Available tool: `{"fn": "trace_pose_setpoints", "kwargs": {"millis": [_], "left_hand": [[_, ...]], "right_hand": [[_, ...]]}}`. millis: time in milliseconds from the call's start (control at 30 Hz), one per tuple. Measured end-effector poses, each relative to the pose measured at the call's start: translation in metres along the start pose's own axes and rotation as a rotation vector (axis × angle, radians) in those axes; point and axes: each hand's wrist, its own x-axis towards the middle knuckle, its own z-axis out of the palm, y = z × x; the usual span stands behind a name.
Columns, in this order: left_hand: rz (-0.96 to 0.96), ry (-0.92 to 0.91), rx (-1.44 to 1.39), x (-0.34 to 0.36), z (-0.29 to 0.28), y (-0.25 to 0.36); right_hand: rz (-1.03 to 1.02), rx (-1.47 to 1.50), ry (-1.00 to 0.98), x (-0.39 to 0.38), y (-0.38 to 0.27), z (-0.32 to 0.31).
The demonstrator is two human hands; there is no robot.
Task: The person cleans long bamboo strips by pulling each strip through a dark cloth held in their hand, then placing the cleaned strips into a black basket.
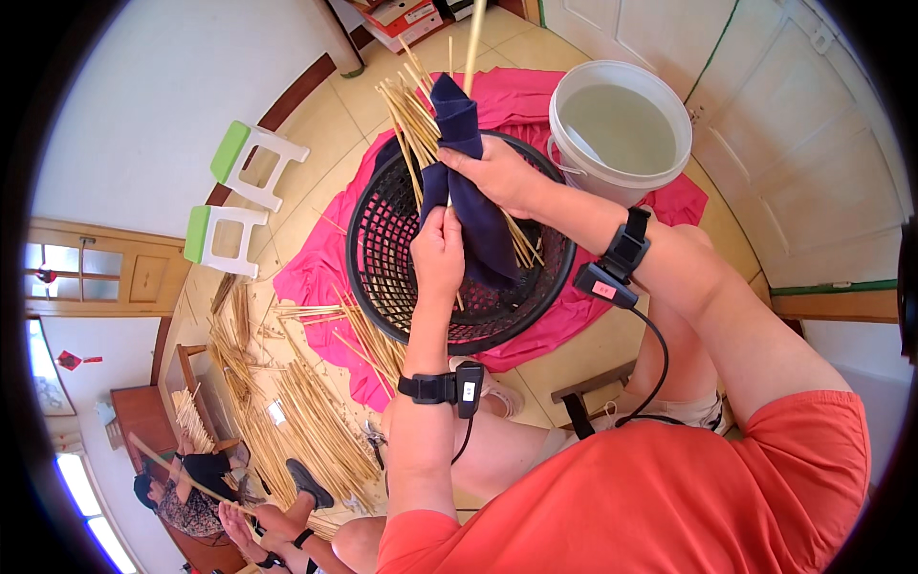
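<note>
Above a black plastic basket [371,251], my right hand [497,174] is closed round a dark navy cloth [483,230], which is folded about a long pale cane [474,46]. The cane's upper part sticks out past the cloth. Just nearer to me, my left hand [438,251] is closed, thumb up, where a short piece of the cane shows at the cloth's edge. Its fingertips are partly hidden. A bundle of thin canes [409,113] leans in the basket behind the cloth, some reaching over its far rim.
Pink fabric [316,256] lies under the basket. A white bucket of water [622,182] stands at the right. Many canes [320,430] cover the floor at the left, near two green-topped stools [251,158]. Another person [206,488] sits at the lower left, holding a cane.
</note>
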Motion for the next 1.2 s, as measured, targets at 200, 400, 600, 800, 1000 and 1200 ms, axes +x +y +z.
{"fn": "trace_pose_setpoints", "kwargs": {"millis": [200, 400, 600, 800, 1000, 1200], "left_hand": [[-0.075, -0.072, -0.154, 0.002, -0.002, -0.007], [-0.617, -0.452, -1.03, -0.004, -0.021, 0.012], [-0.562, -0.306, -0.818, -0.003, -0.005, 0.017], [-0.397, -0.404, -0.472, -0.008, -0.012, 0.011], [0.08, -0.04, 0.684, -0.012, -0.012, 0.008], [0.143, 0.086, 0.782, -0.014, -0.014, 0.019]], "right_hand": [[0.06, 0.001, -0.017, 0.0, 0.012, -0.001], [0.147, 0.149, -0.104, -0.008, -0.004, 0.007], [0.08, 0.026, -0.041, 0.002, 0.007, -0.001], [0.069, 0.091, 0.194, 0.018, -0.022, -0.02], [0.051, 0.182, 0.357, 0.023, -0.019, -0.03], [0.05, 0.228, 0.419, 0.028, -0.012, -0.032]]}}
